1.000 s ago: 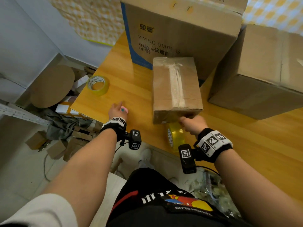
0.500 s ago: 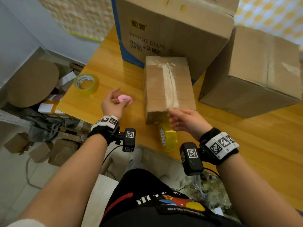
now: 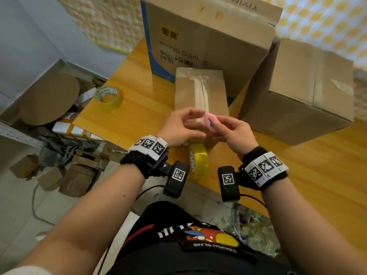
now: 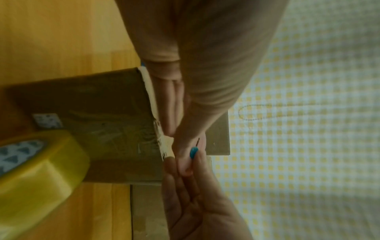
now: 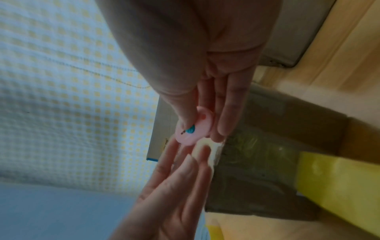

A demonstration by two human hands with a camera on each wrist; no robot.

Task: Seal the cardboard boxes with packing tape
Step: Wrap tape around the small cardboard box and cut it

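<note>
A small brown box [image 3: 190, 90] with clear tape along its top seam stands near the table's front edge. A yellow tape roll [image 3: 199, 161] hangs at its front face, also seen in the left wrist view [image 4: 37, 170] and the right wrist view [image 5: 337, 186]. Above the box's near end both hands meet on a round pink cutter [image 3: 210, 123] with a blue slider. My left hand [image 3: 190, 124] pinches its left side. My right hand [image 3: 220, 130] pinches it between thumb and fingers [image 5: 224, 123], the cutter [image 5: 195, 129] showing plainly there.
A large printed carton [image 3: 208, 42] stands behind the small box and a plain carton [image 3: 309, 86] to its right. A second tape roll [image 3: 108, 97] lies flat at the table's left corner. Cardboard scraps and cloth lie on the floor at left [image 3: 65, 155].
My left hand lifted the pink cutter from the table and carried it right, over the box's near end. My right hand left the box's front edge and rose to take hold of the cutter too.
</note>
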